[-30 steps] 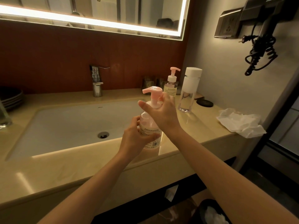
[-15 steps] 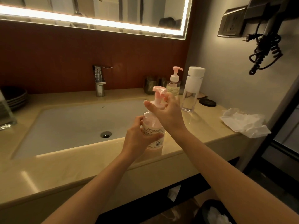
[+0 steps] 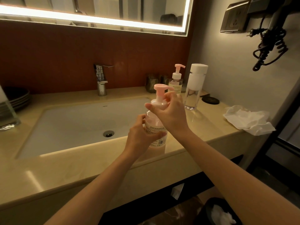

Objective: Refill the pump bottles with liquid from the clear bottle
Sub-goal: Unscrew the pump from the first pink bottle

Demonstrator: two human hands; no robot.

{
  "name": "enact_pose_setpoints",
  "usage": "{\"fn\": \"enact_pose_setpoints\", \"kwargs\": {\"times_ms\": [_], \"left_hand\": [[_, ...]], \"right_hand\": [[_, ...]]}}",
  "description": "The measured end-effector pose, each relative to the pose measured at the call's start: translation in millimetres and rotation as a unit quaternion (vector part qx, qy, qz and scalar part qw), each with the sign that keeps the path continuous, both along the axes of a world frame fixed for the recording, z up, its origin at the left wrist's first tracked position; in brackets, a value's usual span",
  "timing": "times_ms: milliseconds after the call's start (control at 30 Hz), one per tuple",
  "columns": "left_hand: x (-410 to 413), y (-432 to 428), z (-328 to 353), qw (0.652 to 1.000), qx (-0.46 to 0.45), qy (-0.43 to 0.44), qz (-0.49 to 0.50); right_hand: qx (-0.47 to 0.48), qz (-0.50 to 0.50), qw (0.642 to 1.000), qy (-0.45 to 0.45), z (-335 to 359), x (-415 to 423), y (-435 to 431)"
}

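One change — right hand [image 3: 172, 117] now grips pump bottle [image 3: 155, 128].

Faucet [image 3: 101, 78] — crumpled tissue [image 3: 248, 119] (countertop [image 3: 81, 168])

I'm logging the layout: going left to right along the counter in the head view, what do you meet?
Stacked plates, faucet, held pump bottle, small pump bottle, clear bottle, dark disc, crumpled tissue.

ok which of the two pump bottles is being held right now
The bigger, nearer pump bottle by the sink: the left hand grips its body, the right hand its collar. The smaller pump bottle stands untouched behind.
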State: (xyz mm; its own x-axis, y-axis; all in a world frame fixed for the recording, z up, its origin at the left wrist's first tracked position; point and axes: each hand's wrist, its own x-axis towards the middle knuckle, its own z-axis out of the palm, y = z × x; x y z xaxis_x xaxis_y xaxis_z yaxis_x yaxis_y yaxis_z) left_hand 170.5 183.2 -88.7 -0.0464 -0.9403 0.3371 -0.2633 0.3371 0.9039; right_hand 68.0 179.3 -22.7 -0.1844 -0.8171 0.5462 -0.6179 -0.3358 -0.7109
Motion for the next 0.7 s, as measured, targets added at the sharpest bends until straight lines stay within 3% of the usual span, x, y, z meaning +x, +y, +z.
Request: {"fn": "enact_pose_setpoints", "kwargs": {"times_ms": [267, 500, 700], "left_hand": [[0.7, 0.4, -0.3, 1.0, 0.003, -0.001, 0.002], [0.6, -1.3, -1.6, 1.0, 0.005, -0.003, 0.007], [-0.4, -1.4, -1.4, 1.0, 0.004, -0.005, 0.01]], "right_hand": [[0.018, 0.087, 0.996, -0.024, -1.9, -2.3, 2.8], [-0.025, -0.003, 0.999, 0.021, 1.8, -0.4, -1.7], [0.004, 0.088, 0.995, -0.04, 4.3, -1.5, 5.4]]}}
